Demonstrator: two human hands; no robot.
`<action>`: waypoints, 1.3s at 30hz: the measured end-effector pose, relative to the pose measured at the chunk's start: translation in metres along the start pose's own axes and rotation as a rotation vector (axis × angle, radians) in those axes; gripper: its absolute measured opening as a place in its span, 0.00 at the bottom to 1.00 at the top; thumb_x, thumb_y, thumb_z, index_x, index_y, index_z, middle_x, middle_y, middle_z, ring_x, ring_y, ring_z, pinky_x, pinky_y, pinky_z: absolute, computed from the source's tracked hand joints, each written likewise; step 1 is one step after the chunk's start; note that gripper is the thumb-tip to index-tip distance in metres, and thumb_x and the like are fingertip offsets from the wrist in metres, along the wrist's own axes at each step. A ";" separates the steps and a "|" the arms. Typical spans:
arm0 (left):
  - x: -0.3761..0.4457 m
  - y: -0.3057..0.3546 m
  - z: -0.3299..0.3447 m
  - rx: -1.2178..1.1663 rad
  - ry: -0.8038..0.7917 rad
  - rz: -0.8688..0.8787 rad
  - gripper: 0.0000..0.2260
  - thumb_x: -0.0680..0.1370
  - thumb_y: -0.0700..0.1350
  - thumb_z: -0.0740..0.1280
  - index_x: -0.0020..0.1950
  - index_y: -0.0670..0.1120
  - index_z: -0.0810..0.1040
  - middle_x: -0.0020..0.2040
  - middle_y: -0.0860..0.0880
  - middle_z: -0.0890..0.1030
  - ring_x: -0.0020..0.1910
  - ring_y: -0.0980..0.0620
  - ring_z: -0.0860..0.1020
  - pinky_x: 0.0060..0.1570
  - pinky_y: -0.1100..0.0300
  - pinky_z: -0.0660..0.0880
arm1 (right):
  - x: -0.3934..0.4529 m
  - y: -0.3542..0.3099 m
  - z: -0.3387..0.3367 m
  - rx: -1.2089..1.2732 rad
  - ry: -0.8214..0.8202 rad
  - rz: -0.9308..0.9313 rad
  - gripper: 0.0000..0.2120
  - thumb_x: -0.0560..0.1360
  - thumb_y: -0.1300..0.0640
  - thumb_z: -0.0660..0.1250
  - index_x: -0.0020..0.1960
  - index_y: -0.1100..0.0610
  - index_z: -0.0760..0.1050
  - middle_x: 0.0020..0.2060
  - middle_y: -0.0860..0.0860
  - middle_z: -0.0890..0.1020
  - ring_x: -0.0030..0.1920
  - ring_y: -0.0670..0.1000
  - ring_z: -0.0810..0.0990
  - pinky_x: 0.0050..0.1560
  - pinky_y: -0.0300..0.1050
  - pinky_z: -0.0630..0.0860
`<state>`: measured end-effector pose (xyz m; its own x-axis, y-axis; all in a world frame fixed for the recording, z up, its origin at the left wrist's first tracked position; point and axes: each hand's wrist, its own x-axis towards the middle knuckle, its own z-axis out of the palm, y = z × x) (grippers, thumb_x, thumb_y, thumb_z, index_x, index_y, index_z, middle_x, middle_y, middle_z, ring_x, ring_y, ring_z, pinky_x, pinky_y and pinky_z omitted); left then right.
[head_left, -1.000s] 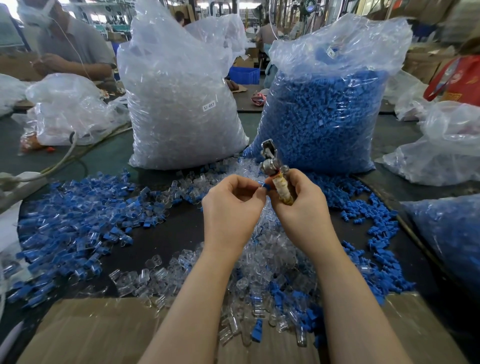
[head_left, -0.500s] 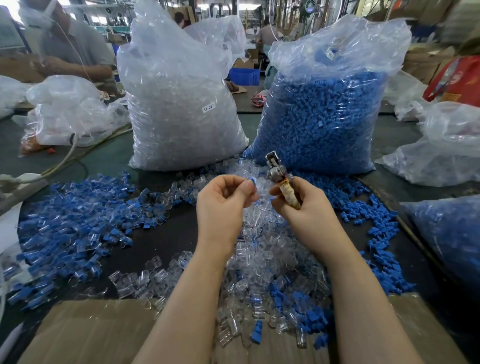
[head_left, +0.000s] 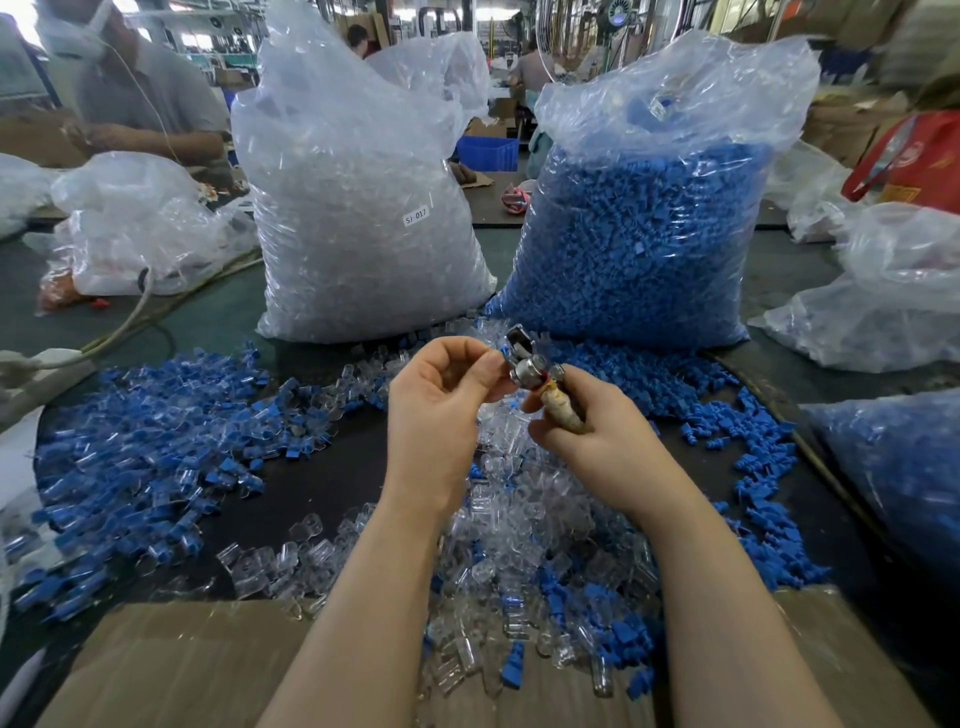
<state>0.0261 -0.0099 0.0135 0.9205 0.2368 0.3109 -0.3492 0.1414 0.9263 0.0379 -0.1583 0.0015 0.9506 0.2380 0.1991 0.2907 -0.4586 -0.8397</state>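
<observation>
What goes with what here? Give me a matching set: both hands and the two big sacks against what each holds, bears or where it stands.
Things:
1. left hand
2. right hand
3. clear-parts sack
4. blue-parts sack

States:
A. stands back right on the table
B. grips the tool by its wrapped handle
C. bears a white label
D. pinches a small blue piece at the tool's metal head

Pairs: 1-D, 2-B, 3-C, 4-A.

Bare left hand (head_left: 439, 415) and bare right hand (head_left: 602, 447), bare forearms (head_left: 374, 597), short plain nails on the fingers (head_left: 485, 371)
</observation>
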 end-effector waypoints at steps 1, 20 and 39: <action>0.000 0.000 0.000 0.004 -0.006 0.003 0.03 0.78 0.33 0.67 0.45 0.38 0.78 0.36 0.49 0.82 0.35 0.58 0.81 0.40 0.66 0.77 | 0.000 0.000 0.000 -0.007 -0.004 0.003 0.08 0.75 0.61 0.68 0.47 0.48 0.75 0.35 0.32 0.78 0.34 0.37 0.75 0.39 0.42 0.71; 0.003 0.000 -0.006 -0.143 0.031 -0.255 0.01 0.76 0.39 0.69 0.46 0.41 0.81 0.39 0.48 0.85 0.37 0.56 0.83 0.38 0.65 0.79 | -0.001 0.004 0.003 -0.240 0.099 -0.003 0.03 0.73 0.59 0.64 0.44 0.51 0.73 0.33 0.48 0.79 0.35 0.50 0.76 0.37 0.54 0.75; 0.021 0.008 -0.114 -1.324 0.974 -0.176 0.13 0.84 0.45 0.60 0.51 0.37 0.79 0.40 0.43 0.86 0.39 0.51 0.86 0.38 0.59 0.82 | -0.006 0.024 -0.019 -0.665 0.390 0.622 0.07 0.74 0.55 0.65 0.42 0.53 0.67 0.35 0.51 0.71 0.34 0.54 0.70 0.35 0.46 0.66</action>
<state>0.0221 0.1061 0.0031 0.6919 0.5338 -0.4861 -0.6269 0.7782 -0.0378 0.0410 -0.1873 -0.0102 0.8891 -0.4521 0.0715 -0.3841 -0.8219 -0.4207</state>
